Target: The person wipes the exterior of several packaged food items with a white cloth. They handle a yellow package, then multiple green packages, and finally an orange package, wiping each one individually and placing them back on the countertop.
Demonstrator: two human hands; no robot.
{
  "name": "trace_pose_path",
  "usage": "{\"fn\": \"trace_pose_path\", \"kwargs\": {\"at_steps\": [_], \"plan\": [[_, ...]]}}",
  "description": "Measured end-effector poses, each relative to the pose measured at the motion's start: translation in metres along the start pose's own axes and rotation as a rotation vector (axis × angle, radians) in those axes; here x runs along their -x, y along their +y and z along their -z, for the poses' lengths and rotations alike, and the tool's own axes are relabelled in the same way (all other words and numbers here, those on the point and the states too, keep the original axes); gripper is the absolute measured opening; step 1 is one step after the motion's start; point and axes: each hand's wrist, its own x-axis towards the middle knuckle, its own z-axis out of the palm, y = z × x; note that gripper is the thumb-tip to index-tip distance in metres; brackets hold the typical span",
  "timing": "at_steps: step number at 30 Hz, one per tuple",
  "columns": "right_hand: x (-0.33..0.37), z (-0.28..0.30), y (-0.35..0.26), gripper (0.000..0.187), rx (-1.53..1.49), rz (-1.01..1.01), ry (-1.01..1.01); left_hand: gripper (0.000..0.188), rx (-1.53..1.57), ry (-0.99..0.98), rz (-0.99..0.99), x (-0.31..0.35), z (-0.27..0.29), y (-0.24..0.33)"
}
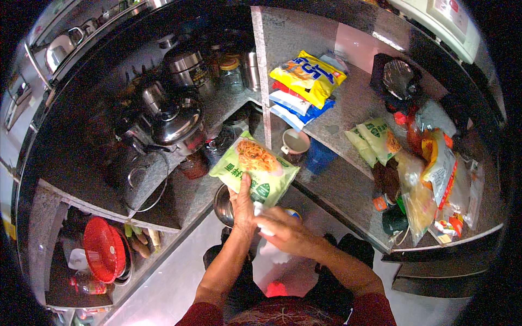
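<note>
Basket [100, 250] in red colour stands tilted at lower left. Lidded pot [187, 138] hides its content. In the middle, left hand [242, 209] grips a green packet [263, 174], thumb on its front, above open floor [322, 221] between two shelf edges [342, 219]. Right hand [285, 233] is closed around a white thing [267, 231], mostly covered. At right, content of clear bags [417, 202] is hard to tell.

Left grip [243, 209] partly hidden behind green packet [255, 165], right grip [280, 231] blurred, white item [258, 208] indistinct
</note>
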Motion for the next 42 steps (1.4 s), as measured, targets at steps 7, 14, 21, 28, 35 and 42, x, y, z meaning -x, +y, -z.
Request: {"fn": "trace_pose_path", "kwargs": {"at_steps": [7, 14, 21, 28, 35, 42], "plan": [[-0.018, 0.037, 0.027, 0.041, 0.224, -0.197, 0.291, 0.044, 0.128, -0.087, 0.117, 0.013, -0.015, 0.007], [0.006, 0.000, 0.009, 0.049, 0.272, -0.036, -0.013, 0.045, 0.212, -0.053, 0.150, 0.000, 0.002, 0.000], [-0.015, 0.038, -0.004, 0.021, -0.565, -0.179, -0.087, 0.046, 0.035, -0.129, 0.190, 0.010, -0.006, 0.005], [-0.038, 0.052, 0.037, 0.031, -0.244, -0.412, 0.803, 0.043, -0.174, -0.188, 0.334, 0.029, -0.003, -0.022], [-0.034, 0.048, 0.022, 0.040, 0.361, -0.084, 0.137, 0.041, -0.168, -0.188, 0.226, 0.026, -0.003, -0.018], [-0.012, 0.028, 0.019, 0.038, 0.209, 0.093, -0.095, 0.043, -0.189, -0.172, 0.258, 0.020, 0.002, -0.008]]}}
